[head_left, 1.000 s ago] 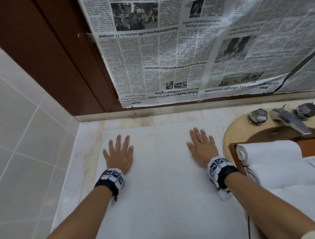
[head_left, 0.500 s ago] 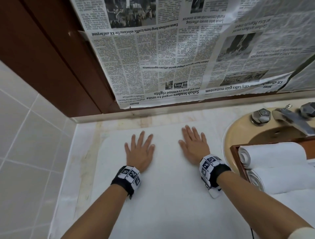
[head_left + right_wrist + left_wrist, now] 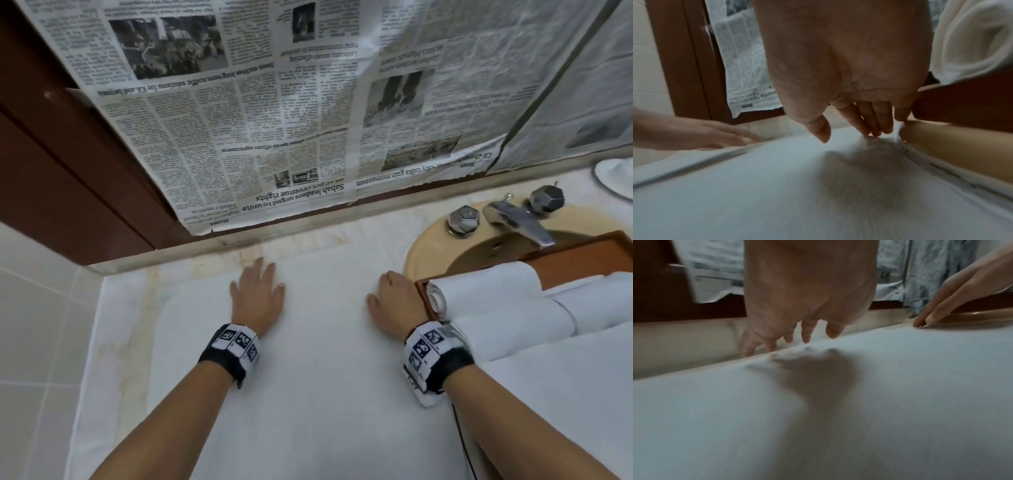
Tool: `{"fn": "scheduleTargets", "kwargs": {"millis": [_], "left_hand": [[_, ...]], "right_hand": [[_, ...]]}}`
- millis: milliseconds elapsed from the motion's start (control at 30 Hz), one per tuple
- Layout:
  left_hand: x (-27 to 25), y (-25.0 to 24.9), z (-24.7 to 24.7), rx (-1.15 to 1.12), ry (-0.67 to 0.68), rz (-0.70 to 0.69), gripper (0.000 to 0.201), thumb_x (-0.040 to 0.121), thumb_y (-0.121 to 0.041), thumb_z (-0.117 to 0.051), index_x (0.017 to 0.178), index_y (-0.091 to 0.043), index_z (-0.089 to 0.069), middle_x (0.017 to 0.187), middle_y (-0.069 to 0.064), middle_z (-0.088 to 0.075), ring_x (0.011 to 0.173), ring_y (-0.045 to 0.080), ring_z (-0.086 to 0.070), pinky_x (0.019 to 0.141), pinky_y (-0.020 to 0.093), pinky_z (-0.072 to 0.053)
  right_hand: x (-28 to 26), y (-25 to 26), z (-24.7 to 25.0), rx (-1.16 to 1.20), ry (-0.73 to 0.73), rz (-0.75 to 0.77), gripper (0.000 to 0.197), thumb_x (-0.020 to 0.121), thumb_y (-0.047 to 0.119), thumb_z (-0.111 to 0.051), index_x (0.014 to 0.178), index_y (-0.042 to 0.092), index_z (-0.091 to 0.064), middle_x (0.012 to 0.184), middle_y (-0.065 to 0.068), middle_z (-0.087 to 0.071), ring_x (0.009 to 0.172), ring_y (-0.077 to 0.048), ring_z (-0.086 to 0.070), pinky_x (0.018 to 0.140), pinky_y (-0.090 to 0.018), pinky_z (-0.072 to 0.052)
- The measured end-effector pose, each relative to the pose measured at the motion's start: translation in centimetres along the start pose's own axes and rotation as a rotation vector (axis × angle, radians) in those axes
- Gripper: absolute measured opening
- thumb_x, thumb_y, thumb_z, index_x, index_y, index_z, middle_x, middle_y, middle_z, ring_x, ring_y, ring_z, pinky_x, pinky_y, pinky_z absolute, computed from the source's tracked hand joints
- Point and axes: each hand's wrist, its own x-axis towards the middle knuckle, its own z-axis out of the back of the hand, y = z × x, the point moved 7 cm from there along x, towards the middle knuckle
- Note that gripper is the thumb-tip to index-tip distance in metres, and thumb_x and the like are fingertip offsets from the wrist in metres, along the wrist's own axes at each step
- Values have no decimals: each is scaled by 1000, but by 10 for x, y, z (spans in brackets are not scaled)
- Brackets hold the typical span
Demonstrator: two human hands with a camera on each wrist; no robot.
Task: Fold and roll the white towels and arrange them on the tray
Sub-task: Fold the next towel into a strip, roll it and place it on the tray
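A white towel (image 3: 325,377) lies spread flat on the counter in front of me. My left hand (image 3: 257,298) is at its far edge, with the fingertips (image 3: 805,337) bent down onto a small bunch of cloth. At the far right corner my right hand (image 3: 394,301) sets its fingertips (image 3: 875,128) on the towel, right beside the wooden tray (image 3: 582,260). Neither thumb visibly pinches the cloth. The tray sits over the sink and holds rolled white towels (image 3: 486,287), a second roll (image 3: 513,325) lying in front of the first.
A beige sink (image 3: 431,250) with a chrome tap (image 3: 520,222) is at the right under the tray. Newspaper (image 3: 274,120) covers the wall behind the counter. A tiled wall (image 3: 34,342) closes the left side. More white cloth (image 3: 548,394) lies at the near right.
Both hands have slid forward over the towel to its far edge. The left first moved right, the right has shifted up against the tray. Their fingers, flat before, now bend down at the edge.
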Motion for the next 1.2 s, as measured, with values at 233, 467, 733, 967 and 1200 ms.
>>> {"fn": "scheduleTargets", "kwargs": {"millis": [233,467,733,967,1200], "left_hand": [[26,-164,-27,-26,98,-434,48,100,-28,-49,147,-28,-45,151,3,-40,130,31,-43,106,45,-38],[42,-216,-56,70,153,-514,34,103,-26,-45,129,-42,-60,128,-3,-50,112,27,-46,93,40,-35],[45,-217,-59,59,127,-497,17,101,-27,-51,111,-31,-65,121,-5,-47,110,24,-43,88,41,-34],[39,-202,-48,-363,98,-401,16,96,-13,-54,105,-18,-66,93,-2,-53,89,24,-58,85,42,-48],[35,-199,-47,-413,124,-166,25,82,-31,-74,90,-15,-57,81,1,-60,77,18,-57,70,30,-45]], "right_hand": [[-51,-18,-25,10,-73,6,29,36,1,-77,61,4,-62,67,-13,-58,61,-31,-63,66,-36,-57],[-78,-30,-27,109,-125,-99,36,32,-6,-76,62,5,-61,68,-14,-60,59,-30,-61,46,-27,-48],[-71,-34,-38,265,-47,-175,43,37,-6,-85,68,5,-59,67,-14,-60,55,-28,-62,35,-28,-44],[-72,-48,-21,482,-87,-193,9,86,16,-57,85,11,-49,78,-4,-60,69,-23,-59,61,-35,-50],[-82,-43,-13,689,-186,-123,25,93,11,-60,116,7,-51,104,-6,-58,97,-23,-57,75,-23,-34]]}}
